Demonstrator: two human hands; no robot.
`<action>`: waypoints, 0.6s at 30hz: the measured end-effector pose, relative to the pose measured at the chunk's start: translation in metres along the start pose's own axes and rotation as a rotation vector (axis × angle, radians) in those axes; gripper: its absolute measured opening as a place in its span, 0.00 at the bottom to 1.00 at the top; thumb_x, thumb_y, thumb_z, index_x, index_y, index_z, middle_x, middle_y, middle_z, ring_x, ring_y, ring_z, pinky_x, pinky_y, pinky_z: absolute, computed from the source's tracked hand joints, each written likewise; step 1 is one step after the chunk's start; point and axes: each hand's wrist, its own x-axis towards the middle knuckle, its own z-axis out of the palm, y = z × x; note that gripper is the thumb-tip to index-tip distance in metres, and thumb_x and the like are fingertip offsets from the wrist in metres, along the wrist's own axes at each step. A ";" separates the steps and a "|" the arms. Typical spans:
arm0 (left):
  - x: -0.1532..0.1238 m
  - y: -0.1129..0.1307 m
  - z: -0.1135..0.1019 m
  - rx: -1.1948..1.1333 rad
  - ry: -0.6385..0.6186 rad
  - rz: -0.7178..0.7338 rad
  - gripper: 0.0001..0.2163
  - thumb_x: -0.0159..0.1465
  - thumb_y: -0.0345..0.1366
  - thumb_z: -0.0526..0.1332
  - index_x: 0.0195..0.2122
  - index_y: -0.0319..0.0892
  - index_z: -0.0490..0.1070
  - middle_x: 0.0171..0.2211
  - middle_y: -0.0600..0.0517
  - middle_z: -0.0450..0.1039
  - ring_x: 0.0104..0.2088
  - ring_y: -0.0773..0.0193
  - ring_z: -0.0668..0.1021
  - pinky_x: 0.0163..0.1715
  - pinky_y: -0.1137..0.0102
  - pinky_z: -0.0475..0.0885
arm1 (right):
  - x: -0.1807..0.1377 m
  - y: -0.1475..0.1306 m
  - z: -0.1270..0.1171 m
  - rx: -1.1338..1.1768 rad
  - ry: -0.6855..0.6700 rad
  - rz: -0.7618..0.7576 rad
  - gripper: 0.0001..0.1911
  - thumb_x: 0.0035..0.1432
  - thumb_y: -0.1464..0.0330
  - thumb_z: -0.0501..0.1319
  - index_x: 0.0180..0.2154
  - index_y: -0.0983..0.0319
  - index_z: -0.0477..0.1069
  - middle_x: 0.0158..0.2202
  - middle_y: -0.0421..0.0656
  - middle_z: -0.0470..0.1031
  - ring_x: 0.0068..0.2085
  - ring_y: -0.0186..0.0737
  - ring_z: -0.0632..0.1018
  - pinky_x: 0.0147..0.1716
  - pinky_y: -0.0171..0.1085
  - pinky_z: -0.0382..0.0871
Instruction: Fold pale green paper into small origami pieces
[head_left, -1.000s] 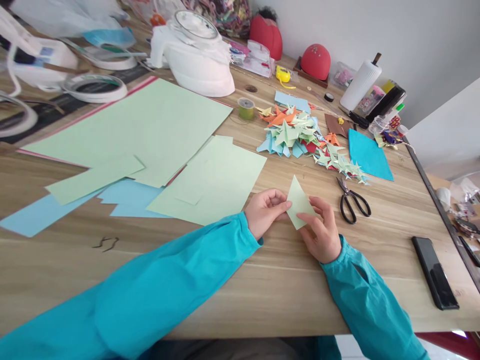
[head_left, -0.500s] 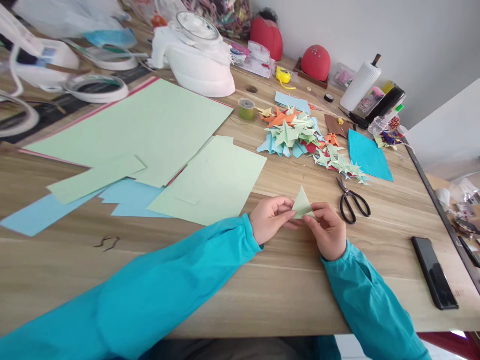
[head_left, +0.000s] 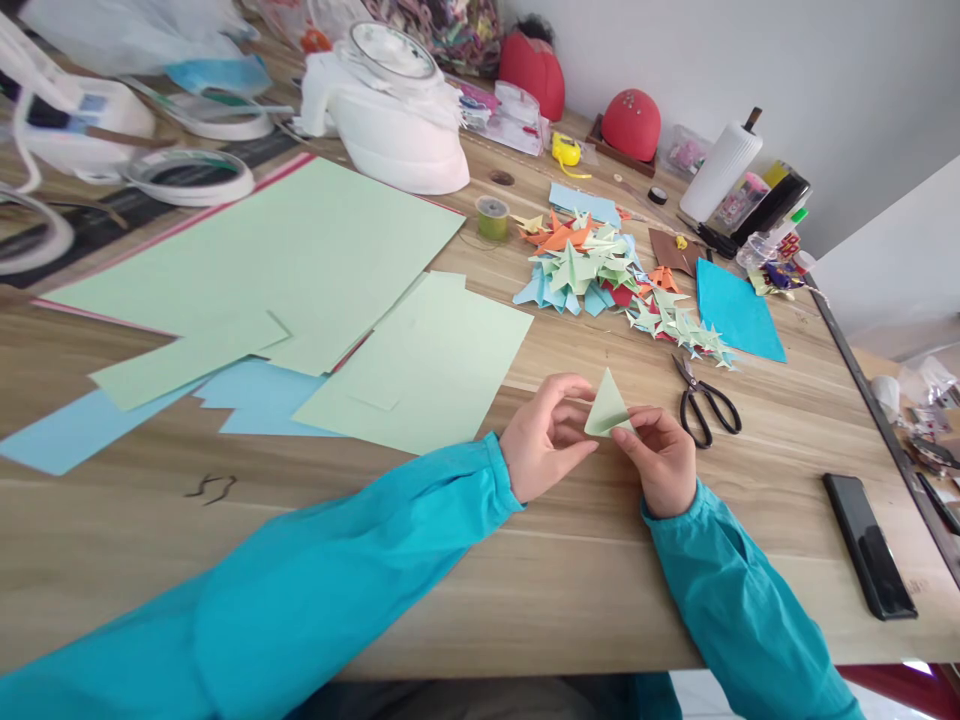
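A small pale green paper triangle [head_left: 607,406], folded, stands point-up between my two hands just above the wooden table [head_left: 525,580]. My right hand [head_left: 661,458] pinches its lower right corner with closed fingers. My left hand [head_left: 545,436] curls round its left side, thumb and fingers touching the paper's lower edge. Both arms wear teal sleeves.
Black scissors [head_left: 703,400] lie just right of my hands. A pile of folded paper shapes [head_left: 600,270] sits behind, large green and blue sheets [head_left: 315,290] to the left. A black phone [head_left: 870,545] lies at the right, a white appliance [head_left: 390,110] and tape rolls at the back.
The larger diamond-shaped paper has been folded down to a small triangle. Both hands drew together and lifted it slightly; the left fingers have now arched over its left side.
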 end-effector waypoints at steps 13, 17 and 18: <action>0.003 0.003 0.001 0.175 -0.018 -0.118 0.05 0.55 0.35 0.62 0.27 0.40 0.66 0.24 0.54 0.74 0.27 0.67 0.77 0.28 0.74 0.73 | -0.001 -0.001 0.003 0.050 0.002 0.137 0.17 0.41 0.67 0.70 0.35 0.59 0.68 0.30 0.39 0.75 0.31 0.35 0.76 0.31 0.36 0.71; 0.003 0.003 0.002 0.063 0.005 -0.156 0.09 0.54 0.37 0.63 0.25 0.40 0.63 0.23 0.55 0.75 0.26 0.66 0.78 0.28 0.73 0.75 | -0.001 -0.004 0.004 0.006 -0.097 0.197 0.13 0.45 0.62 0.67 0.34 0.61 0.71 0.27 0.40 0.76 0.26 0.35 0.74 0.27 0.36 0.70; 0.003 0.004 0.002 0.050 0.012 -0.162 0.09 0.53 0.37 0.64 0.24 0.40 0.63 0.22 0.55 0.74 0.25 0.66 0.78 0.28 0.73 0.75 | 0.000 -0.005 0.004 -0.005 -0.117 0.199 0.12 0.46 0.62 0.67 0.32 0.61 0.72 0.25 0.40 0.76 0.25 0.34 0.74 0.26 0.35 0.70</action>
